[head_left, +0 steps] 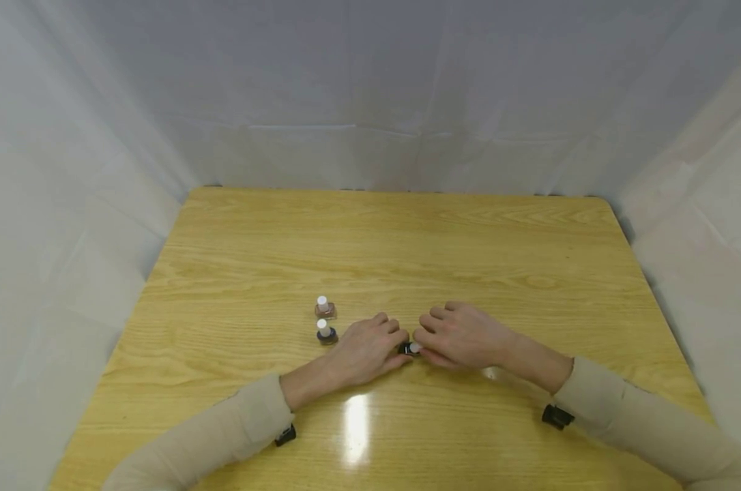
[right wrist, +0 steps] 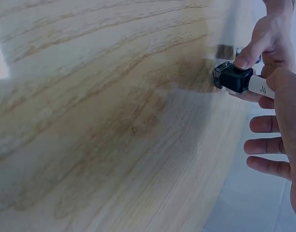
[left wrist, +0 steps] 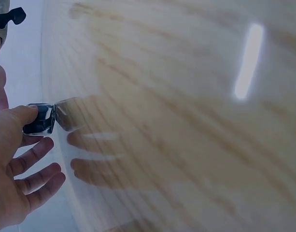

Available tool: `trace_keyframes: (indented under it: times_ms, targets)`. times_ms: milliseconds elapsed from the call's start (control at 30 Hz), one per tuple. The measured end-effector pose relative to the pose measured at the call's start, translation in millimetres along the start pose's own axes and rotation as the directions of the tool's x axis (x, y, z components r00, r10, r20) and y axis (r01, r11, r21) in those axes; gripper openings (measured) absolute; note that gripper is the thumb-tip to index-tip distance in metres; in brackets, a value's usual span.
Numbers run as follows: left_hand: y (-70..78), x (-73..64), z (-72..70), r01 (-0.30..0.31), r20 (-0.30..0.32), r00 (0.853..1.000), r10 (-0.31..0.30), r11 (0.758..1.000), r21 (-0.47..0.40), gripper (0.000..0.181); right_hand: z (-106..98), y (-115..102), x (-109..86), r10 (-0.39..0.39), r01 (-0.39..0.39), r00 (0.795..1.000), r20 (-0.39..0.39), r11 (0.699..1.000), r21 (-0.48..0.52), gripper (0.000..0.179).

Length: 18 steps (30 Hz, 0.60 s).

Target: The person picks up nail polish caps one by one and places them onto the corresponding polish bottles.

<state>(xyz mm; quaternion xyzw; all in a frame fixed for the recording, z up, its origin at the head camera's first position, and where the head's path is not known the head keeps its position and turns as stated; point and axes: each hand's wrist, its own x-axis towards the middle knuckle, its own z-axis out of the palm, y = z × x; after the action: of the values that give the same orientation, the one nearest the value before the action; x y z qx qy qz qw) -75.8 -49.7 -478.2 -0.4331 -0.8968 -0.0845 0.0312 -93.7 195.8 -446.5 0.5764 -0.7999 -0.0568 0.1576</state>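
Note:
Between the two hands is a dark nail polish bottle [right wrist: 234, 78] with a white cap [right wrist: 258, 86], tilted close over the table. My left hand [head_left: 368, 350] pinches the glass body between thumb and fingers; in the left wrist view the thumb lies on the dark bottle [left wrist: 40, 119] and the other fingers are spread below it. From the other side my right hand [head_left: 465, 337] pinches the white cap with thumb and forefinger, its remaining fingers loosely bent in the right wrist view. The cap is on the bottle's neck.
Left of the left hand stand two more nail polish bottles with white caps, a dark blue one [head_left: 327, 334] and a pinkish-brown one [head_left: 325, 311] just behind it. The glossy wooden table [head_left: 395, 245] is surrounded by pale sheeting [head_left: 395, 88] at the back and sides.

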Motion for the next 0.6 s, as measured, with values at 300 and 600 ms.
trace_keyframes:
  times_ms: [300,600]
  targets:
    - [1.8,0.2,1.2,-0.002,-0.009,1.000,0.002,1.000,0.003,0.031,7.5,-8.9,-2.0,0.097,-0.097,0.995,-0.025,0.995,0.012,0.026]
    - [2.5,0.6,1.7,0.007,-0.005,1.000,-0.007,1.000,0.021,0.032,12.3,-19.2,-5.2,0.212,-0.211,0.977,-0.021,0.977,0.045,0.034]
